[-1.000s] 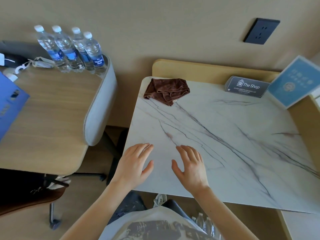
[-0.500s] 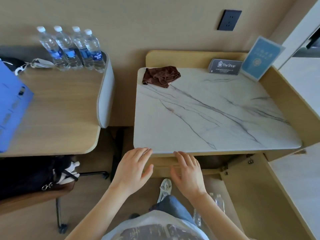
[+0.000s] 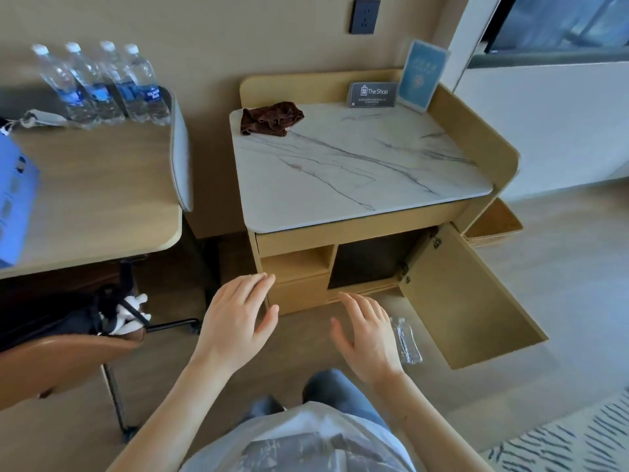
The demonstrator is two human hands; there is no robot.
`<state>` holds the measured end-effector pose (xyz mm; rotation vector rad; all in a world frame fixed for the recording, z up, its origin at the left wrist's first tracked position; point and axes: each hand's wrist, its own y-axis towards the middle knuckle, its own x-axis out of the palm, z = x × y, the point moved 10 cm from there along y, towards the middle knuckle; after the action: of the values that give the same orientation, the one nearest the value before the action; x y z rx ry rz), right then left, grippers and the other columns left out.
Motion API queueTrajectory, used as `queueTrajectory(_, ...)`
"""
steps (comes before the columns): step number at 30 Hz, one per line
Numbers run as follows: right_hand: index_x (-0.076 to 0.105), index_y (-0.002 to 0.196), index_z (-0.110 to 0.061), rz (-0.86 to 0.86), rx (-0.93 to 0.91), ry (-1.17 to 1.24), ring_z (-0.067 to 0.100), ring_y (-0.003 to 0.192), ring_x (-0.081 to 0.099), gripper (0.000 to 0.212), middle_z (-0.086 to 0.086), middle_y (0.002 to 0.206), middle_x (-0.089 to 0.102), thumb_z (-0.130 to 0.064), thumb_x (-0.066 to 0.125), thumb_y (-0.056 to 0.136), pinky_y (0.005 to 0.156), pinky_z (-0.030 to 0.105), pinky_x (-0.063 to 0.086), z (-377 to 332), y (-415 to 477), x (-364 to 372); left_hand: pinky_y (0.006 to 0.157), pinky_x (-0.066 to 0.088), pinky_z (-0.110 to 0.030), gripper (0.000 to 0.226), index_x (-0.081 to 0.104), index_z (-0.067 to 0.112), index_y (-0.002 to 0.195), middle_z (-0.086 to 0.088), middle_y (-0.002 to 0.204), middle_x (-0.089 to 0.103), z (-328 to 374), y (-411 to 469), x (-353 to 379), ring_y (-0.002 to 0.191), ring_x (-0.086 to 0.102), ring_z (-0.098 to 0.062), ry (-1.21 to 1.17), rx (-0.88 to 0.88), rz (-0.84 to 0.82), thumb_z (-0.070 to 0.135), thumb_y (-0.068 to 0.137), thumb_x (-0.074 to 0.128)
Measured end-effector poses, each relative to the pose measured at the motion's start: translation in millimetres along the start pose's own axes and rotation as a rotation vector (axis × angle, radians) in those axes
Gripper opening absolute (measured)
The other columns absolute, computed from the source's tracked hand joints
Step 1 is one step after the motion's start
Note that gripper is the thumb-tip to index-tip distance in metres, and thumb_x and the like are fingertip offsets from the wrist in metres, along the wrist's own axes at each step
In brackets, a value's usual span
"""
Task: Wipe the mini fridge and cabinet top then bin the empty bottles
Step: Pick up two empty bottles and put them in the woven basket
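You backed off the cabinet top (image 3: 357,172); left hand (image 3: 235,325) and right hand (image 3: 367,338) hung spread, empty. Wiping looked unstarted; next you'd need to grab the cloth (image 3: 270,119).

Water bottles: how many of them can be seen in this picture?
5. Four bottles stand in a row at the back of the desk, near the wall. A fifth bottle lies on the floor beside the right hand. That hand may hide more.

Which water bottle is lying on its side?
The bottle on the floor by the right hand; the four bottles on the desk stand upright.
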<state>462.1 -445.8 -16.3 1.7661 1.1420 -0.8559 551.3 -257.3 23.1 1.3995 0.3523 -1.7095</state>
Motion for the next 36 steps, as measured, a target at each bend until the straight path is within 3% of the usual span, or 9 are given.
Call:
queueTrajectory(16,0.062,0.127,-0.012,-0.019,0.079,-0.050,0.026,0.108,0.061,0.045,0.002,0.120,0.066,-0.037,0.052,0.091,0.093,0.038,0.050,97.9,-203.4,-98.7,0.098,0.049,-0.037,0.050,0.063,0.010,0.129,-0.001,0.126,0.065,187.2,-128.1,65.3,0.117,0.059,-0.019,-0.058,0.040,-0.096,0.039,0.094,0.043)
queueTrajectory(25,0.060,0.127,-0.013,0.093,0.249,-0.092,0.026,0.107,0.060,0.043,0.002,0.119,0.066,-0.034,0.054,0.089,0.092,0.039,0.049,157.0,-270.6,-169.3,0.100,0.046,-0.033,0.047,0.064,0.011,0.128,-0.001,0.124,0.066,282.1,-137.1,80.8,0.115,0.060,-0.019,-0.101,0.221,-0.133,0.037,0.092,0.046)
queueTrajectory(31,0.060,0.130,-0.010,0.150,0.446,-0.143,0.027,0.111,0.059,0.050,0.004,0.120,0.066,-0.043,0.045,0.095,0.093,0.042,0.050,192.8,-312.1,-191.0,0.101,0.041,-0.031,0.046,0.065,0.010,0.126,-0.002,0.120,0.067,305.6,-123.4,88.8,0.112,0.060,-0.019,-0.113,0.357,-0.158,0.035,0.091,0.048)
queueTrajectory(36,0.060,0.130,-0.011,0.168,0.450,-0.107,0.026,0.110,0.060,0.048,0.003,0.120,0.066,-0.041,0.046,0.095,0.092,0.042,0.051,186.2,-304.9,-191.2,0.098,0.043,-0.031,0.047,0.065,0.009,0.125,-0.001,0.119,0.067,299.1,-110.7,93.7,0.110,0.061,-0.020,-0.105,0.368,-0.157,0.035,0.091,0.047)
